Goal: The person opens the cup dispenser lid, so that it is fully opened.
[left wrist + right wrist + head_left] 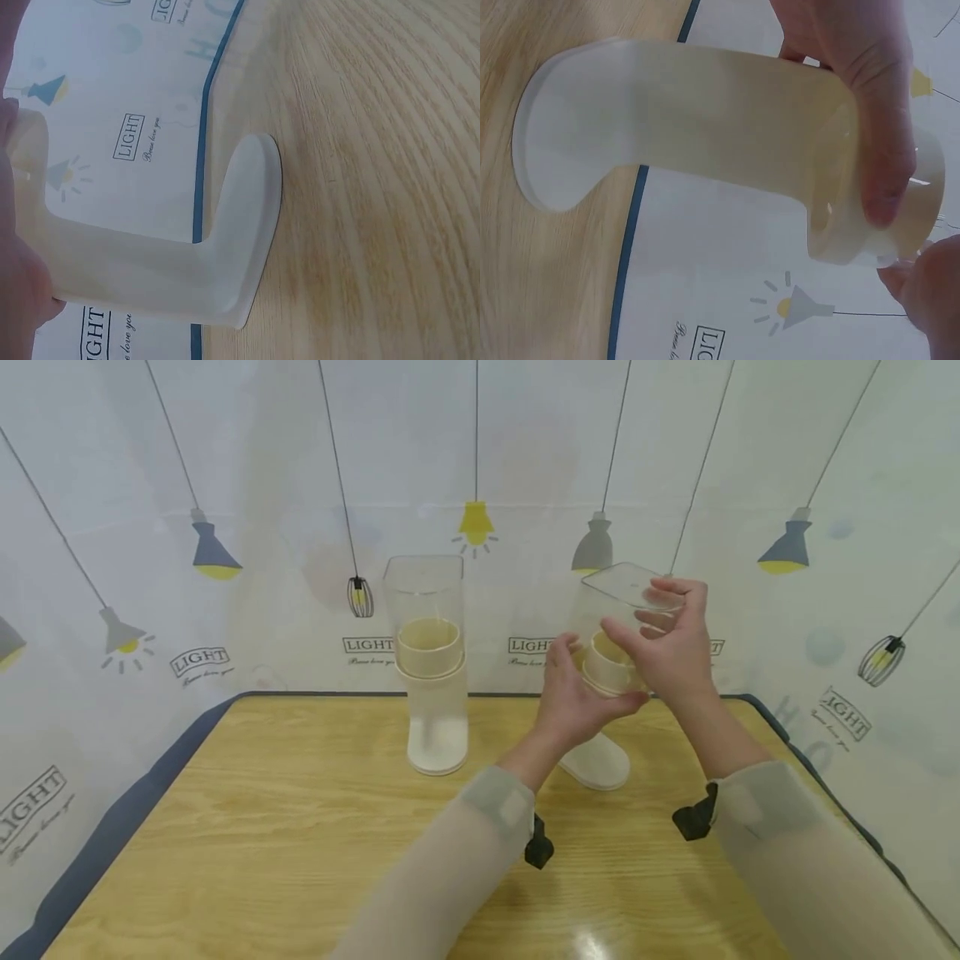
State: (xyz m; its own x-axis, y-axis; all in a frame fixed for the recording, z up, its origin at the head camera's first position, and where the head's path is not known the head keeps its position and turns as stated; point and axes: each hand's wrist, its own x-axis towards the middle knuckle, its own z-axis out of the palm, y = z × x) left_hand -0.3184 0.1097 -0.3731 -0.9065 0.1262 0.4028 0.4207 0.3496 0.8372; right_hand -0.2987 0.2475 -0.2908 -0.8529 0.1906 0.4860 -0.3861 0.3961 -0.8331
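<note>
A clear square-topped container (626, 578) slants in the cream ring (609, 667) of a white stand with a flat rounded foot (600, 764). My left hand (573, 702) curls round the ring from below and left, its thumb across the near side. The right hand (678, 647) holds the container's right side higher up, thumb in front and fingers spread behind. In the right wrist view, the left thumb (885, 165) lies over the ring and the right hand's fingertips (904, 281) show beside it. The stand (135, 262) fills the middle of the left wrist view, its foot on the table.
A second stand (437, 747) of the same kind is upright to the left, a clear container (425, 581) sitting straight in its cream ring (430, 650). Both are near the back edge of the wooden table (300, 843). Behind hangs a lamp-printed cloth (300, 468).
</note>
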